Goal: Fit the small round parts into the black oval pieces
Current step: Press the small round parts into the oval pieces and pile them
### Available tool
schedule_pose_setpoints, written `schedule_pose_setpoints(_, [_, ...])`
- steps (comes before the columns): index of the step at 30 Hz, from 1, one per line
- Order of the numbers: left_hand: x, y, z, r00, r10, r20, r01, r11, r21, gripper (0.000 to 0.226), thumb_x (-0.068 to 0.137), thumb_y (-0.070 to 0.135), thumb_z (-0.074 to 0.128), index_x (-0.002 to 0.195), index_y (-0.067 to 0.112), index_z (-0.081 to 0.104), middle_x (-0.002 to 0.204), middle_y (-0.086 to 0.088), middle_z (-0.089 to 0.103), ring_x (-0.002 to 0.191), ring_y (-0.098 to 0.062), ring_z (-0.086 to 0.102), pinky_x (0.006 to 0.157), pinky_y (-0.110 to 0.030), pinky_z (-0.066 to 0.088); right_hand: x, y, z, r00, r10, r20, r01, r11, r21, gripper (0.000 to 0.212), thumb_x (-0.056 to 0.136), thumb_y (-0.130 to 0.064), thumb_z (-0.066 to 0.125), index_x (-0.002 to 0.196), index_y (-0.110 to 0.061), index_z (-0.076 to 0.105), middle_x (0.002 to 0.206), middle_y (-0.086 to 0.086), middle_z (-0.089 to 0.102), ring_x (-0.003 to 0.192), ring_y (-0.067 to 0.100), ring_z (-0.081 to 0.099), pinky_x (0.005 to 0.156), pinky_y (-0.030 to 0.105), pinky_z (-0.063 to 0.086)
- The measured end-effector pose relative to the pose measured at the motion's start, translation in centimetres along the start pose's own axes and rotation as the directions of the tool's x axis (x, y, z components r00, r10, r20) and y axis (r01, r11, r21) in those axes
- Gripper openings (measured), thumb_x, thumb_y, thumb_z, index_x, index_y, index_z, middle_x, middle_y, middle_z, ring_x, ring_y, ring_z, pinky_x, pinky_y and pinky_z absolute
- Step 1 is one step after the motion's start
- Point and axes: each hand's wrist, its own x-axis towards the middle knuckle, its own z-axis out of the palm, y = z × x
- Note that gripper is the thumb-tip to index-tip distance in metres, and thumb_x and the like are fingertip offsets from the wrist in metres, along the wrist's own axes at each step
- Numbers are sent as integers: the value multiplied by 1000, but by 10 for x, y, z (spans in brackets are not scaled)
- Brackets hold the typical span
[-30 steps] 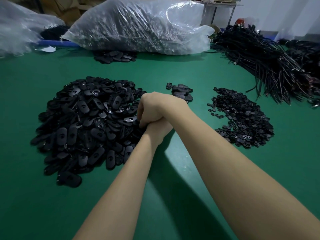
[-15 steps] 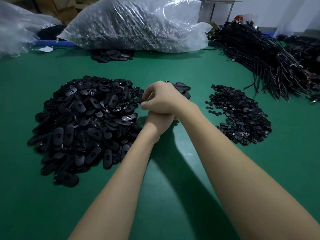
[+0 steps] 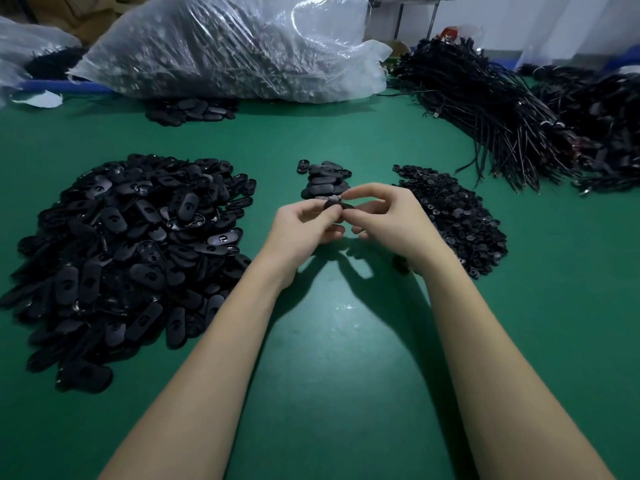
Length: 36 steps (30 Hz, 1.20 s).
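Observation:
A big heap of black oval pieces (image 3: 131, 251) lies on the left of the green table (image 3: 332, 358). A heap of small round parts (image 3: 460, 216) lies on the right. Between them, farther back, sits a small pile of oval pieces (image 3: 325, 178). Above the table's middle, my left hand (image 3: 304, 226) and my right hand (image 3: 388, 216) meet fingertip to fingertip. Both pinch one black oval piece (image 3: 335, 205) between them. Any round part on it is hidden by the fingers.
A large clear plastic bag (image 3: 225, 46) full of dark parts lies at the back, with a few oval pieces (image 3: 190, 110) in front of it. Bundles of black cords (image 3: 491, 102) fill the back right. Another bag (image 3: 20, 46) sits at the far left.
My crossed hands have come off the big heap and separated. They have moved right to the table's middle and now hold one oval piece between their fingertips.

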Motion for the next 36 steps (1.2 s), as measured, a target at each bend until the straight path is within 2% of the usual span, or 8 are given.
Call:
schedule_pose_setpoints(3, [-2,2,-2,1000,-22,-20,20,994,-107,9,96,7,66,100,10,74,86,-8,77,77,-16,72,74,-21,58,2,3,-24,1000,16,-3,-16,974,-227,12,93,-28,71,104,-30,76,90,-9,77,77,4,71,73,20,53])
schedule_pose_setpoints(7, [-1,3,-3,999,-32,-10,31,992,-119,15,95,5,67,105,12,75,90,-12,78,80,-21,74,74,-22,58,-1,13,-57,994,111,24,-83,852,-517,7,90,-33,74,87,-38,78,90,-17,71,82,-9,59,63,11,38])
schedule_pose_setpoints(12, [-3,5,-1,999,-48,1,48,991,-126,17,100,7,58,108,11,74,95,-12,78,80,-21,75,72,-22,59,-6,12,-67,977,198,86,-114,812,-573,3,81,-41,82,82,-41,79,89,-18,72,82,-6,61,61,14,39])
schedule_pose_setpoints(20, [-3,6,-1,998,-66,4,66,988,-141,19,103,8,53,110,9,71,93,-10,77,79,-19,76,73,-24,61,-6,10,-61,976,201,87,-104,778,-620,8,82,-31,83,76,-32,77,78,-12,64,70,2,56,56,19,38])
schedule_pose_setpoints(23, [-3,6,-2,998,-57,4,57,987,-151,18,101,6,57,108,8,73,100,-12,77,85,-18,74,79,-24,60,-7,8,-61,985,148,92,-71,822,-565,8,86,-30,81,80,-31,76,83,-13,70,77,1,61,62,17,41])
schedule_pose_setpoints(25, [-2,7,-2,999,-51,-9,49,986,-158,16,98,5,62,102,10,76,102,-11,76,85,-15,70,82,-23,59,-7,5,-58,996,60,73,-25,913,-408,4,88,-28,80,85,-29,77,84,-11,75,77,0,66,67,17,48])
schedule_pose_setpoints(30, [-2,8,-5,999,-39,-13,35,977,-210,14,94,2,66,98,11,76,99,-13,76,82,-17,72,81,-21,58,-8,-5,-37,1000,-12,-3,12,1000,-19,3,88,-22,80,91,-22,80,66,-12,71,57,2,55,53,12,44])
schedule_pose_setpoints(36, [-2,7,-7,999,-24,41,33,972,-234,18,94,-5,62,104,5,74,105,-14,77,99,-28,74,92,-26,57,-4,-8,-19,998,19,-57,-18,1000,6,3,88,-20,79,90,-21,81,53,-16,64,50,0,51,49,10,40])
